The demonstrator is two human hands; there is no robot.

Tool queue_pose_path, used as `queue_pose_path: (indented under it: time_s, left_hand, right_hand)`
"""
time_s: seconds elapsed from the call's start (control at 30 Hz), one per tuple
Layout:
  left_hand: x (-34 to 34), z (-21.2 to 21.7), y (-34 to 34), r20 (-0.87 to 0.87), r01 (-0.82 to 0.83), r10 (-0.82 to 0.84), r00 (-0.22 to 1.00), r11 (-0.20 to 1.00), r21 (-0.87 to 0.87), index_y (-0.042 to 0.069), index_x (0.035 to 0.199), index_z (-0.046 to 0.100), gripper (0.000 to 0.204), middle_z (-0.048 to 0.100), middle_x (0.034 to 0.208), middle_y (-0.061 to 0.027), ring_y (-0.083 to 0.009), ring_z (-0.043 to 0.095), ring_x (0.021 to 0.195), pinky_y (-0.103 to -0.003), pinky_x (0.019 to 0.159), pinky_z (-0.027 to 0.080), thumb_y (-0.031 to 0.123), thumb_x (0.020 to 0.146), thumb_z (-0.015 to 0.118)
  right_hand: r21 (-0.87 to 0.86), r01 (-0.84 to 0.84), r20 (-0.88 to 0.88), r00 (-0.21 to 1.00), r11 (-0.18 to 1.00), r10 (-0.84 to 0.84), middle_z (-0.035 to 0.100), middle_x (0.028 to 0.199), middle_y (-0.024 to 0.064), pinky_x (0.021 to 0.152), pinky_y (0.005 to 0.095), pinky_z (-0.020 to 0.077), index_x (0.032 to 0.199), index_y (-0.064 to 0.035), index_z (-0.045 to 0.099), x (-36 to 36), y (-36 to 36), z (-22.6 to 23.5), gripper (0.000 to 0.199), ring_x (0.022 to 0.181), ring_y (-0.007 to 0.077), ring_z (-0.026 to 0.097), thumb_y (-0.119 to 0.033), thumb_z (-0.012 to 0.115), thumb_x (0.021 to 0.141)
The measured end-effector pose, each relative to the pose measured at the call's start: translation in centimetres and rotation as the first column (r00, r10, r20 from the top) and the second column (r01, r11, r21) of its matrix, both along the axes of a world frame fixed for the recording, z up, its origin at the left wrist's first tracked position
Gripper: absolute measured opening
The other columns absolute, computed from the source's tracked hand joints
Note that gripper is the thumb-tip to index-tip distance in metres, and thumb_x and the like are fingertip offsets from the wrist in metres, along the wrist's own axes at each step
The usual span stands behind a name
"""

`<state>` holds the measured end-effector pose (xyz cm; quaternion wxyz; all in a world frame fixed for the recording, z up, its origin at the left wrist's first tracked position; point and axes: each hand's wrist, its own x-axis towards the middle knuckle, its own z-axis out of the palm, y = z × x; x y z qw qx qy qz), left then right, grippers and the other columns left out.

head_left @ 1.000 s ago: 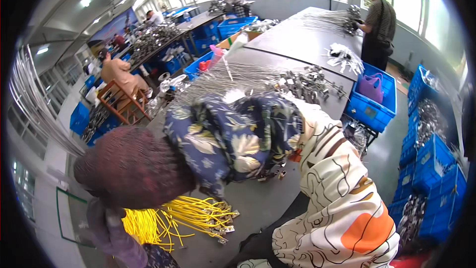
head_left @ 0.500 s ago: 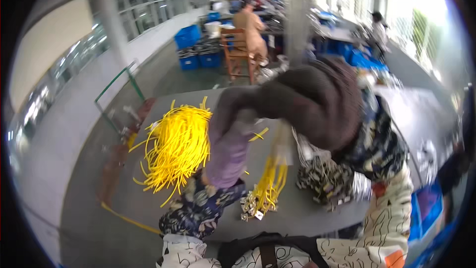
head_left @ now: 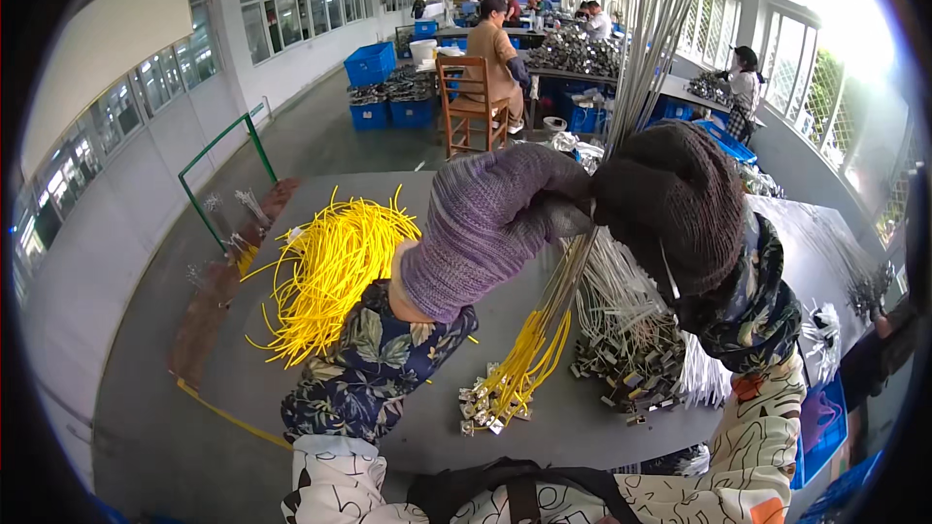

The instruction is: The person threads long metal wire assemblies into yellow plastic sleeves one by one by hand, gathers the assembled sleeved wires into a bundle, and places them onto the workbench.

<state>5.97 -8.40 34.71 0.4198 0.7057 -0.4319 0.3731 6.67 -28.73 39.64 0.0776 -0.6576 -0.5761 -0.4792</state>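
A bundle of long thin grey wires (head_left: 652,39) stands nearly upright before me. My right hand (head_left: 675,204), in a dark brown knitted glove, is closed round its middle. My left hand (head_left: 490,223), in a purple-grey knitted glove, meets it there, fingers pinched on the bundle; its fingertips are partly hidden. Lower down, yellow sleeves (head_left: 529,354) cover the wires, and small metal end pieces (head_left: 493,408) rest on the table at the bottom. Left of my left hand lies a big heap of loose yellow tubes (head_left: 340,277).
On the grey table (head_left: 388,417), a pile of wires with metal ends (head_left: 631,364) lies at the right. A green metal frame (head_left: 228,170) stands beyond the left edge. Farther off are a wooden chair (head_left: 466,102), a seated person (head_left: 493,53) and blue crates (head_left: 371,65).
My left hand has risen and moved right to the bundle. My right hand has shifted slightly right and lower. The bundle's metal ends have slid a little left; the view is sharper.
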Motion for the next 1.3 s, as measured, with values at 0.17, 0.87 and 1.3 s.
queue_pose_path:
  time_s: [0.17, 0.87, 1.3]
  left_hand:
    - [1.7, 0.7, 0.9, 0.317, -0.296, 0.237, 0.918, 0.943, 0.152, 0.005, 0.089, 0.062, 0.018, 0.063, 0.082, -0.0077, -0.0191, 0.064, 0.07, -0.03, 0.067, 0.052, 0.014, 0.076, 0.07]
    - [-6.9, 2.5, 28.1, -0.418, 0.185, -0.534, 0.735, 0.751, -0.634, 0.009, 0.074, 0.053, 0.019, 0.04, 0.053, 0.0065, -0.002, 0.036, 0.043, -0.02, 0.037, 0.029, 0.021, 0.088, 0.058]
    - [-7.0, 2.6, 57.7, -0.52, -0.567, 0.257, 0.815, 0.539, -0.623, 0.004, 0.078, 0.052, 0.021, 0.038, 0.059, 0.0011, -0.0112, 0.03, 0.049, -0.027, 0.047, 0.026, 0.023, 0.087, 0.054]
  right_hand:
    - [-0.126, 0.279, -0.071, 0.955, 0.952, -0.289, 0.056, 0.069, 0.0082, 0.058, 0.0374, 0.0449, 0.081, -0.0085, 0.065, -1.7, -2.8, -0.9, 0.022, 0.063, 0.0258, 0.058, -0.011, 0.071, 0.061]
    - [0.146, 0.634, -0.726, -0.453, 0.76, 0.518, 0.046, 0.058, -0.0015, 0.04, 0.0231, 0.0305, 0.082, -0.0068, 0.056, -2.2, 1.9, -35.4, 0.02, 0.042, 0.0075, 0.038, -0.025, 0.054, 0.09]
    - [-0.047, 0.737, -0.6, -0.56, 0.674, 0.571, 0.055, 0.07, 0.0054, 0.042, 0.025, 0.0362, 0.093, 0.0003, 0.058, -5.7, 13.9, -38.2, 0.019, 0.048, 0.011, 0.047, -0.015, 0.06, 0.083]
